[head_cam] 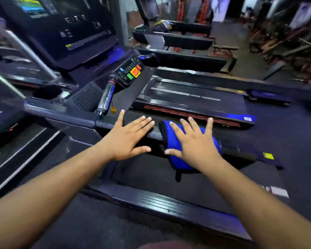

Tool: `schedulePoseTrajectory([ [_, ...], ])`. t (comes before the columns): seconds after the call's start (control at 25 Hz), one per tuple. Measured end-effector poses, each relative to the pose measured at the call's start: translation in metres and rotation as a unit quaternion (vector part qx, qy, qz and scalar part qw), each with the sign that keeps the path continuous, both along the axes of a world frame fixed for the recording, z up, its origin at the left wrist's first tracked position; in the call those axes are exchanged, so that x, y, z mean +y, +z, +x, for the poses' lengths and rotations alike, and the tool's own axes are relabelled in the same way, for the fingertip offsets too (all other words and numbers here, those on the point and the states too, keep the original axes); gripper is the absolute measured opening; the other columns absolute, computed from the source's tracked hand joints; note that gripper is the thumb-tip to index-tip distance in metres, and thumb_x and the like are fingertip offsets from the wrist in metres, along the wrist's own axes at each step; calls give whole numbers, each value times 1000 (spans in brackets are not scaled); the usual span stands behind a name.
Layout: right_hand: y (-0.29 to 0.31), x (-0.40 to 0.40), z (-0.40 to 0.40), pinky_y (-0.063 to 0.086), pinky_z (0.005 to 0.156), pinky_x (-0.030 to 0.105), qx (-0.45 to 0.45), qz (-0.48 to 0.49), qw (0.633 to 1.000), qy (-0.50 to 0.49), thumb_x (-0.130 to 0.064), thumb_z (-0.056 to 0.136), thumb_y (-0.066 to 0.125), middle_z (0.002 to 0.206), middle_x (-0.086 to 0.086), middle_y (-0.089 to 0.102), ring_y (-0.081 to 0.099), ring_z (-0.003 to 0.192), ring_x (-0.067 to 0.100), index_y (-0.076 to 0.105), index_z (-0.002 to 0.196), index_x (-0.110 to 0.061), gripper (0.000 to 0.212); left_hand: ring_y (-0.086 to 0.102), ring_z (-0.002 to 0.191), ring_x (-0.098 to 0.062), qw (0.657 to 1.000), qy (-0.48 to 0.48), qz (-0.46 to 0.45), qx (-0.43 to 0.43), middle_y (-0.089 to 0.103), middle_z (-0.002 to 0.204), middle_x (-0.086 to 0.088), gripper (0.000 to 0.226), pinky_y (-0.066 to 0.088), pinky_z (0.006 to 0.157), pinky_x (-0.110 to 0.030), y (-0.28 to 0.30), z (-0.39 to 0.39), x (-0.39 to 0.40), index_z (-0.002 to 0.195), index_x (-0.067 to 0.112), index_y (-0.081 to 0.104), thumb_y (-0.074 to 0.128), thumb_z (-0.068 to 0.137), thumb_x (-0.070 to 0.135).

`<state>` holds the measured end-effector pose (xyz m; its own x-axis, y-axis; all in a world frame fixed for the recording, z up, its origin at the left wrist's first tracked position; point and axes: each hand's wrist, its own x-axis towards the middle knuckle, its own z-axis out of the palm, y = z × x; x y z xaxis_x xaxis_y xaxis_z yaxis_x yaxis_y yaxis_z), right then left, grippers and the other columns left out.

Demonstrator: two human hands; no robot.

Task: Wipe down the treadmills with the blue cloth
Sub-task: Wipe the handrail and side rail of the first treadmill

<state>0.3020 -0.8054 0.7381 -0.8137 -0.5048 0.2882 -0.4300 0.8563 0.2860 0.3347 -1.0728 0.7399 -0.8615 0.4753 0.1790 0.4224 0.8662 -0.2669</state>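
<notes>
A blue cloth hangs draped over the black side handrail of the nearest treadmill. My right hand lies flat on top of the cloth, fingers straight and spread. My left hand is open too, fingers spread, flat on or just above the same rail to the left of the cloth. The treadmill's running belt lies below the rail. Its console with a dark screen rises at the upper left.
A control pad with red, orange and green buttons and a grip handle sit beyond my left hand. A cup holder is at left. More treadmills stand in a row behind. Weight equipment fills the far right.
</notes>
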Motion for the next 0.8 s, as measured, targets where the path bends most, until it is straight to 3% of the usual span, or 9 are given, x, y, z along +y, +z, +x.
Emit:
schedulePoseTrajectory([
  [0.08, -4, -19, 5, 21, 110, 67, -17, -17, 1000, 11, -81, 79, 41, 155, 10, 39, 39, 141, 32, 25, 154, -29, 93, 21, 150, -16, 999, -19, -12, -27, 19, 164, -1, 91, 6, 113, -74, 7, -15, -7, 158, 15, 14, 8, 91, 77],
  [0.2, -4, 8, 9, 39, 103, 51, -4, -37, 999, 36, -80, 80, 42, 145, 7, 50, 54, 126, 28, 30, 151, -33, 86, 11, 151, -13, 997, -52, -26, -41, 11, 165, 2, 92, 1, 115, -70, 6, -25, -23, 158, 18, 8, 7, 89, 79],
  [0.28, -1, 21, 7, 38, 100, 49, 3, -69, 997, -19, -89, 77, 31, 135, 2, 57, 56, 119, 25, 42, 145, -31, 90, 10, 151, -13, 997, -68, -21, -35, 10, 165, 3, 92, 4, 116, -70, 6, -26, -36, 159, 20, 9, 11, 90, 80],
  [0.4, -6, -39, 11, 29, 109, 57, 18, -119, 986, -112, -92, 70, 29, 135, 2, 58, 53, 124, 24, 49, 141, -26, 99, 13, 151, -15, 995, -94, -16, -38, 10, 165, 2, 95, 9, 116, -69, 10, -30, -57, 159, 18, 10, 13, 89, 82],
  [0.52, -22, -97, 21, 29, 110, 56, 33, -115, 989, -84, -87, 76, 33, 148, 5, 49, 47, 133, 26, 37, 150, -31, 93, 17, 150, -17, 992, -119, -16, -35, 11, 165, -1, 102, 14, 116, -68, 14, -41, -88, 159, 16, 7, 13, 85, 86],
  [0.64, -28, -75, 21, 34, 105, 51, 68, -94, 991, -62, -81, 84, 33, 145, 6, 52, 52, 130, 25, 45, 146, -32, 79, 25, 149, -22, 985, -161, -35, -44, 16, 165, -4, 106, 21, 112, -71, 17, -61, -133, 159, 15, 10, 17, 83, 89],
  [0.72, -32, -80, 22, 28, 108, 54, 94, -162, 968, -169, -80, 87, 26, 144, 4, 52, 50, 131, 26, 52, 141, -30, 77, 24, 150, -23, 978, -198, -35, -61, 15, 165, -4, 107, 23, 110, -73, 15, -71, -160, 159, 16, 8, 18, 82, 90],
  [0.8, -38, -144, 25, 14, 115, 60, 141, -283, 901, -296, -73, 90, 28, 148, 0, 49, 41, 139, 25, 54, 138, -32, 68, 12, 152, -18, 969, -234, -5, -82, 3, 166, 0, 106, 17, 114, -70, 14, -75, -175, 158, 21, -6, 13, 81, 91],
])
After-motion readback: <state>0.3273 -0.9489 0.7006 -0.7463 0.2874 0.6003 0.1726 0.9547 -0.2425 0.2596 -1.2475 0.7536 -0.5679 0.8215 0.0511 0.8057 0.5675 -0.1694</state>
